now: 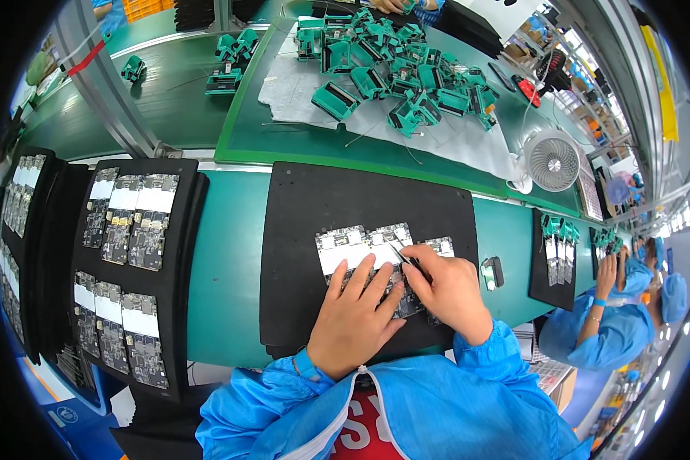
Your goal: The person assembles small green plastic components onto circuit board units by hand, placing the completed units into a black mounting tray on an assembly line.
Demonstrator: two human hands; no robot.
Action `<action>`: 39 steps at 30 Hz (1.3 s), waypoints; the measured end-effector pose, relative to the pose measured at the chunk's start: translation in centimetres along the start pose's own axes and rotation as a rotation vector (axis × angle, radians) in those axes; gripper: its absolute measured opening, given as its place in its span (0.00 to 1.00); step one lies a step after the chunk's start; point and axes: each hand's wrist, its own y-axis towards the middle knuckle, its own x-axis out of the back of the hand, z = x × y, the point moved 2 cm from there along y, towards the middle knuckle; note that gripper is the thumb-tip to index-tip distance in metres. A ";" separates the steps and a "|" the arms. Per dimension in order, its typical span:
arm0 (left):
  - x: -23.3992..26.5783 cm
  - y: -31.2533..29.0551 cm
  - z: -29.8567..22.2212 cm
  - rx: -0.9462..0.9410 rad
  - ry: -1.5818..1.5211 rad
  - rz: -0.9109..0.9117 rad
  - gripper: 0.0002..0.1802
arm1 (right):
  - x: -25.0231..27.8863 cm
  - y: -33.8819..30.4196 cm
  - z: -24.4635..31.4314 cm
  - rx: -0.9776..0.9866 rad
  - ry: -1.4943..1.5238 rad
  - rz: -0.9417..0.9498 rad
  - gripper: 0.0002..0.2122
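Three black circuit boards lie side by side on a black foam mat (pixel 360 195) in front of me, each with a white strip across it. My left hand (pixel 353 318) lies spread over the left board (pixel 340 241) and the middle board (pixel 391 231), fingertips on their white strips. My right hand (pixel 454 291) is closed around metal tweezers (pixel 400 251), whose tips point at the middle board's upper part. The right board (pixel 441 246) is partly hidden under my right hand.
Left of the mat, black foam sheets (pixel 178 253) carry rows of similar boards. A heap of green plastic parts (pixel 391 69) lies beyond, near a white fan (pixel 552 161). A small dark and silver piece (pixel 492 273) sits right of the mat. Co-workers (pixel 609 322) are at the right.
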 end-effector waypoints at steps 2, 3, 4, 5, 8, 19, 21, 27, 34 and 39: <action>0.1 0.1 0.0 -0.002 -0.001 0.009 0.27 | -0.3 -0.1 0.0 0.023 -0.013 -0.019 0.11; 0.1 0.2 0.0 -0.002 -0.001 0.010 0.27 | -0.4 -0.2 0.0 0.044 -0.031 -0.059 0.11; 0.2 0.3 -0.1 -0.011 -0.017 -0.005 0.28 | -0.3 -0.3 0.1 0.066 -0.048 -0.098 0.12; 0.3 0.3 -0.2 -0.019 -0.033 -0.021 0.29 | -0.4 -0.3 0.0 0.068 -0.046 -0.098 0.12; 0.2 0.2 -0.3 -0.014 -0.026 -0.018 0.29 | -0.2 -0.4 0.2 0.145 -0.092 -0.127 0.15; -0.1 -0.6 -0.4 0.001 0.024 -0.059 0.30 | 1.4 -0.6 1.7 0.123 -0.242 -0.108 0.10; 0.1 -1.0 -0.4 -0.004 0.025 -0.069 0.31 | 1.2 0.1 2.1 0.143 -0.195 -0.137 0.09; 2.2 -3.5 0.9 0.064 0.152 -0.063 0.31 | -1.2 1.8 4.1 0.249 -0.029 -0.034 0.08; 2.5 -4.5 1.5 0.162 0.124 -0.039 0.28 | -2.1 1.9 5.3 0.187 -0.044 0.076 0.10; 2.9 -4.5 1.2 0.163 0.134 -0.028 0.28 | -2.2 1.5 5.2 0.289 -0.027 0.006 0.14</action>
